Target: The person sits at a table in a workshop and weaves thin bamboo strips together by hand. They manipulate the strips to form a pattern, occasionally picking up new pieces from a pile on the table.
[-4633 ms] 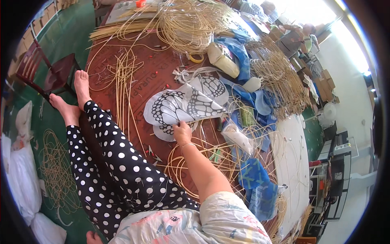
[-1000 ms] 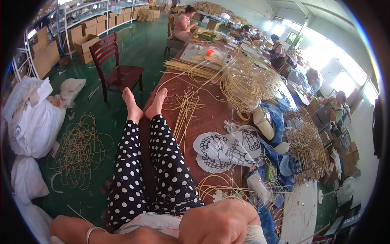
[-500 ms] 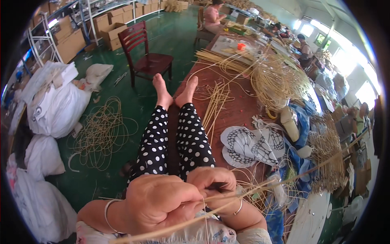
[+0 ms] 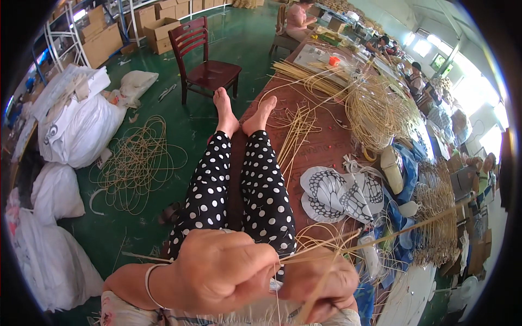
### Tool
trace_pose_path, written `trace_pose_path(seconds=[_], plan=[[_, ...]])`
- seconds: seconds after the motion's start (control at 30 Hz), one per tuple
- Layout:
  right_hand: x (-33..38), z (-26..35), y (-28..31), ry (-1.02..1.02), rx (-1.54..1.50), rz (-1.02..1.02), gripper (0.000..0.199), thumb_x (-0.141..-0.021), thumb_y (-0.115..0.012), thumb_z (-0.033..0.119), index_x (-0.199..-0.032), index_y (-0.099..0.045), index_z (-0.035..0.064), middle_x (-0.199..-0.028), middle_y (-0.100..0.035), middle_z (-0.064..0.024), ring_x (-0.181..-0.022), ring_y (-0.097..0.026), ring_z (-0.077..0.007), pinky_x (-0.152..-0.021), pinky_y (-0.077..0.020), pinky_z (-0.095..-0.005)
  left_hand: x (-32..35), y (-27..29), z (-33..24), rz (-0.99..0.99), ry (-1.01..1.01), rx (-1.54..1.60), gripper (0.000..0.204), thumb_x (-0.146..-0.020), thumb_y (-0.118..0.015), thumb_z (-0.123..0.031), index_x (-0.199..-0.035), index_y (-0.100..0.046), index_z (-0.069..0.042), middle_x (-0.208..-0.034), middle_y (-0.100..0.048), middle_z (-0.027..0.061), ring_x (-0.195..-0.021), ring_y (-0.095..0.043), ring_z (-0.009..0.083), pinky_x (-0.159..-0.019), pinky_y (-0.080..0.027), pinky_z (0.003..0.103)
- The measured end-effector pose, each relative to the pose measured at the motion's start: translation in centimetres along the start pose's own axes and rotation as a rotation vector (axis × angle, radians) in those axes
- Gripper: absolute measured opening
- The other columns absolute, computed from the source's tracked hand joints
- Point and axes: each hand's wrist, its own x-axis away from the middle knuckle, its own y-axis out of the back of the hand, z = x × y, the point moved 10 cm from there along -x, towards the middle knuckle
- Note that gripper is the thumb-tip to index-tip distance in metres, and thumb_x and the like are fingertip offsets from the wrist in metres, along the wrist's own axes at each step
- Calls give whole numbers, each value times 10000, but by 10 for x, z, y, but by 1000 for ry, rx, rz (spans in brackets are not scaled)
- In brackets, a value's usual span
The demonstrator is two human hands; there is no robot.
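I see my left hand [image 4: 225,271] and right hand [image 4: 321,282] close together just below my polka-dot legs [image 4: 239,185], which stretch out along the red-brown table [image 4: 326,144]. Both hands have their fingers curled shut, pinching thin rattan strands [image 4: 348,247] between them; the strands run from my grip up and to the right, over the table's near end. On the table, just right of my knees, lies a black-and-white patterned cloth [image 4: 340,193]. Beyond my feet, off the table's far-left corner, stands a dark wooden chair [image 4: 204,60]. Left of the table, a loose coil of cane [image 4: 138,163] lies on the green floor.
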Motion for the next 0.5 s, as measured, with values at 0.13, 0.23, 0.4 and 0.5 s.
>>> trace_pose_path(seconds=[0.13, 0.23, 0.4, 0.5], plan=[[18, -23, 18, -74, 154, -63, 197, -767, -641, 129, -827, -577, -47, -685, -590, -122, -534, -566, -210, -460, -434, -274, 1, 1, 11, 12, 115, 298, 105, -670, -582, 43, -765, -577, -2, -556, -547, 50, -425, -488, 118, -390, -364, 233], [27, -49, 24, -302, 204, -146, 296, -770, -626, 93, -1004, -537, -65, -716, -593, -119, -594, -575, -164, -494, -440, -249, 4, -3, 18, 30, 183, 395, 82, -681, -589, 38, -757, -580, 10, -557, -550, 53, -433, -489, 99, -395, -353, 221], [14, -67, 6, -174, 188, -141, 469, -791, -600, 61, -1217, -427, -31, -817, -595, -107, -679, -577, -152, -563, -453, -241, 3, -4, 20, 76, 332, 491, 27, -736, -578, 3, -753, -589, -15, -644, -600, 57, -538, -578, 111, -478, -451, 229], [16, -78, 6, -207, 87, -183, 434, -797, -591, 59, -1199, -448, -19, -835, -591, -111, -712, -580, -169, -610, -456, -248, 10, -6, 22, 25, 304, 516, 37, -733, -592, -2, -768, -594, -13, -621, -592, 55, -532, -573, 104, -473, -442, 224]])
